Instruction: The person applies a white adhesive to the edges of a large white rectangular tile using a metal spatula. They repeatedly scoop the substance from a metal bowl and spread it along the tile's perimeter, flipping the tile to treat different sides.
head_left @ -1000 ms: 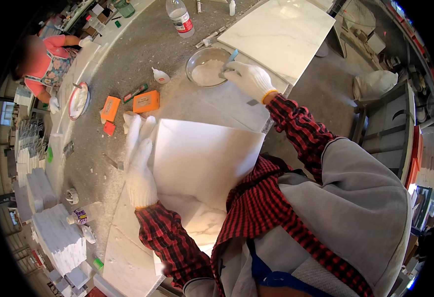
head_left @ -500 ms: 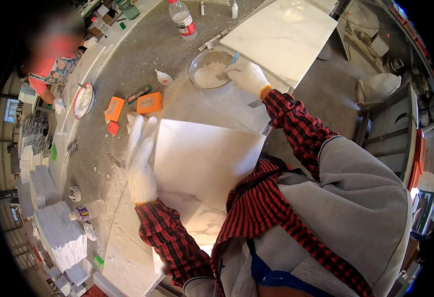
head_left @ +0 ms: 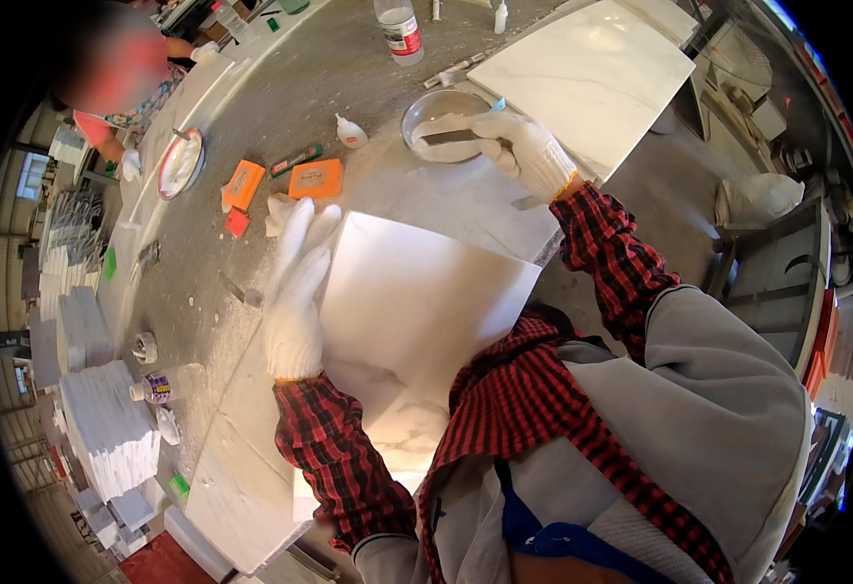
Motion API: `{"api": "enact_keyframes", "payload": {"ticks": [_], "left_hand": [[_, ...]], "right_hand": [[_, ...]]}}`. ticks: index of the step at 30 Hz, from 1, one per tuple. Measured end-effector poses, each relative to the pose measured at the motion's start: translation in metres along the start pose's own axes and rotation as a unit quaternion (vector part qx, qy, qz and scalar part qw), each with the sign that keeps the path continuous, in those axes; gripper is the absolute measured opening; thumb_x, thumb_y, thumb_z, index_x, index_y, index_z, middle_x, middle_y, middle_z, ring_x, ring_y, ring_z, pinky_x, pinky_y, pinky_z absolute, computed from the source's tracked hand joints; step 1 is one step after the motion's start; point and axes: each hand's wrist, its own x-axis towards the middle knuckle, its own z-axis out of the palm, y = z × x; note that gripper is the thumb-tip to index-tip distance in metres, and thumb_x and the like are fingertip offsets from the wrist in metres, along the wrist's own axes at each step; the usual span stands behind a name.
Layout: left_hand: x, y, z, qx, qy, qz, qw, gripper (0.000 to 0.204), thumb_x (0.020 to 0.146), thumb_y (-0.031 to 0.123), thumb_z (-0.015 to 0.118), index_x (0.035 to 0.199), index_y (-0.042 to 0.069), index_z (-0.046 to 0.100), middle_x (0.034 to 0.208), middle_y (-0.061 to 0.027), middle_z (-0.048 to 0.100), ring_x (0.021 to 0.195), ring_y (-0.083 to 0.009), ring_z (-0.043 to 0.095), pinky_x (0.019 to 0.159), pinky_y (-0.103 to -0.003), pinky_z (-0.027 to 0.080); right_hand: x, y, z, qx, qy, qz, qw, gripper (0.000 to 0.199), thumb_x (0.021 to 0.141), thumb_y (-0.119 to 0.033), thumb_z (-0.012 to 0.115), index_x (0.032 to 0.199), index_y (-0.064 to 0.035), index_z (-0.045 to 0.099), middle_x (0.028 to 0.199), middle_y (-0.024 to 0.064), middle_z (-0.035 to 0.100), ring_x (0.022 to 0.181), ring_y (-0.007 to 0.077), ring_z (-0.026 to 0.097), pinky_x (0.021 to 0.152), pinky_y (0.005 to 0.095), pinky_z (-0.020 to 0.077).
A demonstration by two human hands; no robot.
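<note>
My gloved left hand (head_left: 298, 307) lies along the left edge of a white marble-look slab (head_left: 431, 282), its fingers stretched out. The slab is in front of my body, over a second veined slab (head_left: 402, 428). At the far right of it, my gloved right hand (head_left: 524, 151) is closed on a putty knife (head_left: 453, 138) and reaches over a metal bowl (head_left: 413, 115) of pale paste or powder. A bit of blue shows above that hand; most of the handle is hidden by the glove.
Orange boxes (head_left: 316, 179), a small white squeeze bottle (head_left: 351, 132) and a larger clear bottle (head_left: 402, 37) stand beyond the slab. Another white slab (head_left: 582, 78) lies far right. A red-rimmed dish (head_left: 170, 185) is near a co-worker (head_left: 115, 88). Slabs are stacked (head_left: 115, 428) at left.
My right hand has shifted at the bowl, its fingers now reaching across the bowl's opening. My left hand stays at the slab's edge. The whole view has shifted a little.
</note>
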Motion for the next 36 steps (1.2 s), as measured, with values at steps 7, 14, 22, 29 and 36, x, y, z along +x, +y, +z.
{"api": "enact_keyframes", "payload": {"ticks": [7, 14, 22, 29, 36], "left_hand": [[-0.002, 0.001, -0.002, 0.030, -0.008, 0.003, 1.000, 0.056, 0.095, 0.010, 0.050, 0.149, -0.002, 0.041, 0.144, -0.0091, 0.055, 0.143, -0.0164, 0.034, 0.118, -0.031, 0.023], [-0.005, 0.001, -0.004, 0.087, -0.008, 0.047, 0.995, 0.056, 0.095, 0.011, 0.052, 0.149, 0.002, 0.043, 0.148, -0.0090, 0.050, 0.148, -0.0158, 0.025, 0.119, -0.031, 0.020], [-0.010, 0.008, -0.002, 0.087, -0.004, 0.019, 0.996, 0.055, 0.096, 0.012, 0.051, 0.150, 0.004, 0.043, 0.149, -0.0085, 0.049, 0.144, -0.0174, 0.034, 0.118, -0.032, 0.024], [-0.007, -0.002, -0.004, 0.029, -0.017, 0.008, 0.999, 0.056, 0.096, 0.011, 0.050, 0.151, 0.004, 0.041, 0.143, -0.0087, 0.056, 0.139, -0.0162, 0.040, 0.117, -0.032, 0.026], [-0.003, -0.002, -0.004, 0.059, -0.033, 0.029, 0.997, 0.057, 0.097, 0.015, 0.051, 0.152, 0.004, 0.040, 0.142, -0.0110, 0.056, 0.138, -0.0171, 0.041, 0.117, -0.032, 0.027]], "right_hand": [[0.022, -0.018, 0.034, -0.253, -0.115, -0.421, 0.864, 0.027, 0.094, -0.018, 0.057, 0.108, -0.0009, 0.073, 0.062, -0.0017, 0.051, 0.050, 0.0058, 0.037, 0.045, 0.0238, 0.0258], [-0.004, -0.053, 0.063, -0.095, -0.197, -0.121, 0.968, 0.025, 0.091, -0.017, 0.059, 0.104, -0.0023, 0.075, 0.061, 0.0007, 0.053, 0.049, 0.0051, 0.042, 0.044, 0.0223, 0.0283], [-0.009, -0.063, 0.069, -0.132, -0.198, -0.086, 0.967, 0.026, 0.090, -0.018, 0.059, 0.105, -0.0036, 0.075, 0.060, -0.0004, 0.052, 0.047, 0.0043, 0.039, 0.043, 0.0222, 0.0276], [-0.002, -0.056, 0.063, -0.196, -0.177, -0.156, 0.952, 0.025, 0.091, -0.018, 0.059, 0.105, -0.0052, 0.075, 0.060, -0.0014, 0.052, 0.049, 0.0043, 0.040, 0.044, 0.0225, 0.0273], [0.029, -0.022, 0.029, -0.284, -0.094, -0.437, 0.848, 0.023, 0.093, -0.016, 0.057, 0.103, -0.0027, 0.074, 0.069, 0.0013, 0.063, 0.055, 0.0054, 0.046, 0.049, 0.0212, 0.0348]]}}
